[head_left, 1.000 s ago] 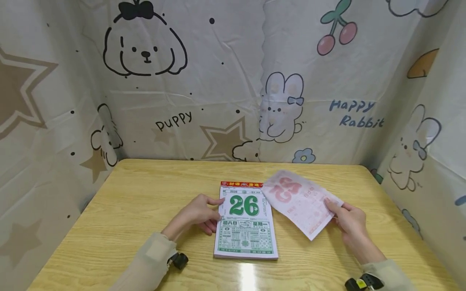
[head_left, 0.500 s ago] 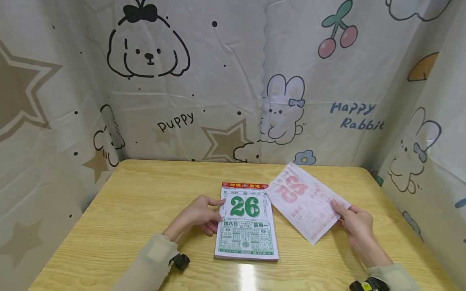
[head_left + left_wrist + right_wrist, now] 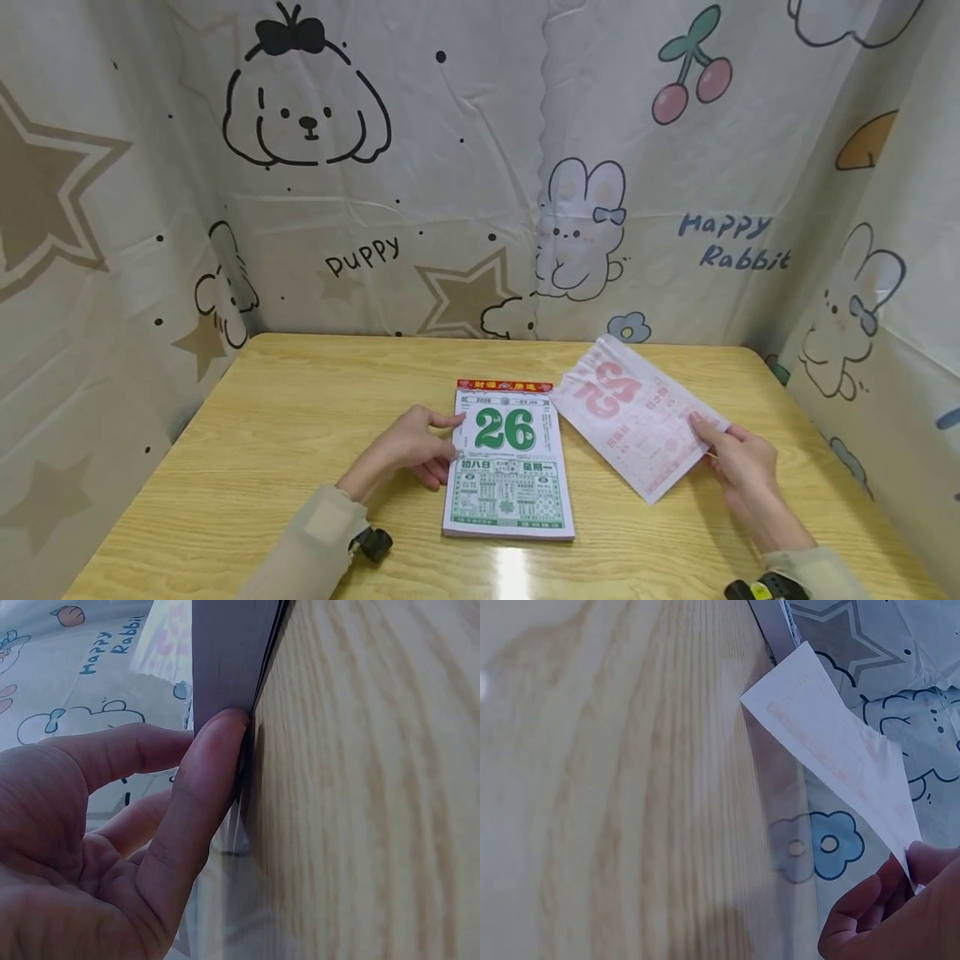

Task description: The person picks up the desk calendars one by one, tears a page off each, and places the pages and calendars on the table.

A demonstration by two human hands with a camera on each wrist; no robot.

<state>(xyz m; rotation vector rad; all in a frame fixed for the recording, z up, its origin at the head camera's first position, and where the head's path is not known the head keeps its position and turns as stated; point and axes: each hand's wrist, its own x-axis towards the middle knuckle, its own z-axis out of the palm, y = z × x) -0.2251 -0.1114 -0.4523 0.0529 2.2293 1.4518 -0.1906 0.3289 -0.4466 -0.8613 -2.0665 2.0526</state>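
A thick tear-off calendar [image 3: 507,492] with a red header strip lies on the table, its top page showing a green 26. My left hand [image 3: 408,446] grips its left edge, one digit reaching onto the page. Up close in the left wrist view, the hand [image 3: 127,810] has its fingertips at the side of the page block [image 3: 231,656]. A loose calendar page [image 3: 637,425], its pink print seen reversed through the back, is pinched at its right corner by my right hand [image 3: 746,467]. In the right wrist view this page [image 3: 832,742] slants above the wood, slightly bent.
The yellow wood-grain table [image 3: 322,392] ends at a back edge against a pale curtain [image 3: 465,183] printed with cartoons. Curtain sides also rise at left and right. Each wrist wears a small black camera, such as the left one [image 3: 372,545].
The right hand has moved a little to the right with the loose page, which now stands farther off the calendar's upper right corner. The left hand keeps its hold on the calendar.
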